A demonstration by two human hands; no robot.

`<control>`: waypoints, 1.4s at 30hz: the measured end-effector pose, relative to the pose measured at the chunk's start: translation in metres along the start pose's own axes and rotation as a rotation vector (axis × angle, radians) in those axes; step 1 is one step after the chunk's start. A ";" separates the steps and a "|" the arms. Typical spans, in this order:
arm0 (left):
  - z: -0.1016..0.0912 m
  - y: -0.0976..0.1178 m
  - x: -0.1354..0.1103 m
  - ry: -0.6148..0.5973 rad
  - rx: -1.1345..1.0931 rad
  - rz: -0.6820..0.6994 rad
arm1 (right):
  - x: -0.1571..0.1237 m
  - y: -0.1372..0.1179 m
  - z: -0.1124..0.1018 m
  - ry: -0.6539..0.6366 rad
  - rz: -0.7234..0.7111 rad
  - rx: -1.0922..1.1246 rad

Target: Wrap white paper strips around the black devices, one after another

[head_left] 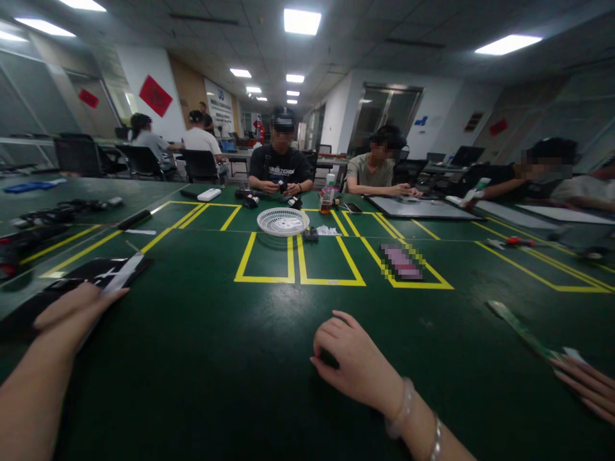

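Observation:
At the left, my left hand [79,314] is closed around a narrow whitish strip [123,272] that looks like a ruler; its exact kind is unclear. The strip lies over a flat black packet [108,264] with white marks, which rests on the green table. My right hand [353,362] hovers over the table near the middle, palm side down, with its fingers loosely curved. A small gap shows between thumb and forefinger, and nothing is visible in them. Two bracelets [402,406] circle that wrist.
Yellow tape outlines [264,280] mark the green table. Farther off are a white basket [283,221], a bottle [327,198] and a pinkish blurred item [402,261]. Black cables [62,211] lie left. At right, another person's hand [586,381] touches a greenish strip [521,330]. Co-workers sit opposite.

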State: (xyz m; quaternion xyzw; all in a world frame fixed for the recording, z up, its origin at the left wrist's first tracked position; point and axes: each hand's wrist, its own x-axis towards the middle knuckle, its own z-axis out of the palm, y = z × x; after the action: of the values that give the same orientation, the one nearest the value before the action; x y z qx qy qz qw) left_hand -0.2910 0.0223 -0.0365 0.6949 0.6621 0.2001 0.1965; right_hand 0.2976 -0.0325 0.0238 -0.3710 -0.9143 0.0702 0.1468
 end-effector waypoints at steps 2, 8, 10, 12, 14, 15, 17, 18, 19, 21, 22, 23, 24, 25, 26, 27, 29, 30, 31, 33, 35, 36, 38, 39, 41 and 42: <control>0.001 -0.001 -0.001 0.153 0.104 -0.096 | 0.000 0.001 0.000 -0.005 -0.006 -0.003; 0.000 0.023 0.004 0.476 0.266 -0.296 | -0.001 0.003 0.000 -0.032 -0.015 0.024; 0.002 0.046 0.008 0.489 0.265 -0.365 | -0.001 0.003 -0.001 -0.031 -0.013 0.036; 0.006 0.076 0.012 0.419 0.255 -0.310 | -0.001 0.002 -0.001 -0.017 -0.015 0.039; 0.016 0.114 0.014 0.296 0.246 -0.178 | -0.001 0.001 -0.001 -0.003 -0.021 0.043; 0.022 0.134 0.014 0.228 0.239 -0.108 | -0.001 0.000 -0.001 0.003 -0.023 0.044; 0.038 0.174 0.011 0.077 0.208 0.019 | -0.001 0.001 0.000 0.013 -0.029 0.045; 0.047 0.193 0.007 0.027 0.193 0.081 | -0.001 0.002 0.000 0.015 -0.037 0.042; 0.056 0.210 0.003 -0.013 0.181 0.138 | -0.001 0.002 0.000 0.018 -0.045 0.035; 0.074 0.239 -0.006 -0.095 0.157 0.234 | -0.002 0.004 0.001 0.027 -0.063 0.016; 0.082 0.250 -0.011 -0.139 0.145 0.269 | -0.002 0.005 0.002 0.034 -0.069 0.004; 0.089 0.259 -0.015 -0.181 0.131 0.296 | -0.002 0.006 0.002 0.045 -0.074 -0.007; 0.095 0.266 -0.020 -0.217 0.119 0.316 | -0.002 0.007 0.002 0.060 -0.076 -0.017; 0.099 0.271 -0.023 -0.243 0.106 0.329 | -0.002 0.007 0.002 0.076 -0.079 -0.025; 0.102 0.274 -0.026 -0.264 0.093 0.340 | -0.002 0.007 0.003 0.087 -0.083 -0.030; 0.104 0.276 -0.027 -0.281 0.083 0.347 | -0.002 0.007 0.003 0.092 -0.084 -0.029; 0.106 0.278 -0.029 -0.313 0.064 0.355 | -0.001 0.006 0.004 0.069 -0.080 -0.010; 0.106 0.277 -0.029 -0.329 0.054 0.357 | -0.001 0.006 0.004 0.045 -0.074 0.007; 0.105 0.277 -0.029 -0.343 0.045 0.361 | -0.001 0.006 0.004 0.019 -0.066 0.025; 0.102 0.275 -0.028 -0.369 0.033 0.359 | 0.000 0.006 0.004 -0.015 -0.049 0.051; 0.097 0.274 -0.027 -0.398 0.042 0.347 | 0.000 0.006 0.004 -0.034 -0.036 0.057; 0.093 0.272 -0.026 -0.415 0.056 0.335 | 0.000 0.006 0.004 -0.041 -0.033 0.053; 0.083 0.265 -0.021 -0.442 0.071 0.287 | 0.000 0.007 0.004 -0.058 -0.034 0.037; 0.076 0.258 -0.017 -0.431 0.066 0.250 | 0.000 0.007 0.005 -0.068 -0.037 0.029; 0.062 0.233 -0.007 -0.328 0.050 0.145 | 0.000 0.007 0.005 -0.087 -0.047 0.020; 0.055 0.215 -0.001 -0.231 0.058 0.081 | 0.000 0.007 0.005 -0.098 -0.053 0.020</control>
State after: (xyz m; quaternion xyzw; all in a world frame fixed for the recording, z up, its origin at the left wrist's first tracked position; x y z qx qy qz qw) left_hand -0.0808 0.0110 0.0330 0.7448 0.6121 0.1073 0.2432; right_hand 0.3002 -0.0276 0.0171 -0.3411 -0.9292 0.0937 0.1075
